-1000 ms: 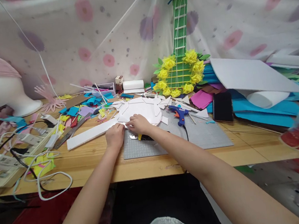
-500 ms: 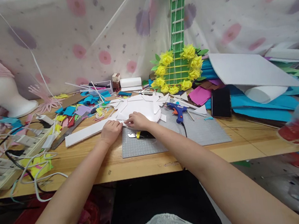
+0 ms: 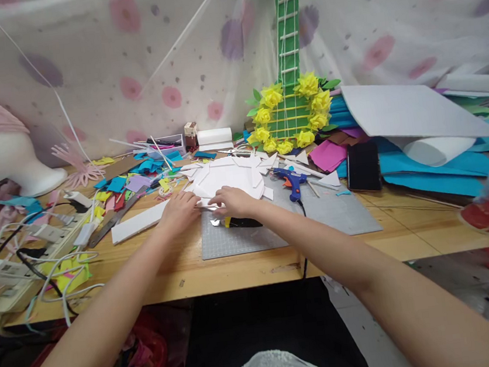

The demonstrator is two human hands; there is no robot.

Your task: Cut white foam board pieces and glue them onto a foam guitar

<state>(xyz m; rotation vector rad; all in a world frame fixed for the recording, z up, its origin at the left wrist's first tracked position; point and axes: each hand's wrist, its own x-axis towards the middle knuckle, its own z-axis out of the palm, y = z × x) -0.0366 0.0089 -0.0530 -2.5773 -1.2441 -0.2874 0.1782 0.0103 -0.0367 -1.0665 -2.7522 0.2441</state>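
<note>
A round white foam board (image 3: 229, 179) lies on the table with several pointed white pieces around its rim. At its near left edge, a small white foam board piece (image 3: 205, 203) spans between my hands. My left hand (image 3: 179, 210) has its fingers curled on that piece's left end, beside a long white foam strip (image 3: 138, 222). My right hand (image 3: 235, 201) grips the right end with bent fingers; the fingertips are partly hidden. Just below it, a yellow and black utility knife (image 3: 242, 222) rests on the grey cutting mat (image 3: 251, 241).
A blue glue gun (image 3: 292, 181) lies right of the round board, its cord hanging over the table edge. A black phone (image 3: 363, 167) and blue sheets (image 3: 433, 179) are farther right. Tangled cords and a power strip (image 3: 22, 285) crowd the left. A green paper guitar (image 3: 291, 110) stands behind.
My right hand has shifted slightly right and its fingers have spread a little. My left hand has slid slightly left and lies flatter. The view has shifted a little.
</note>
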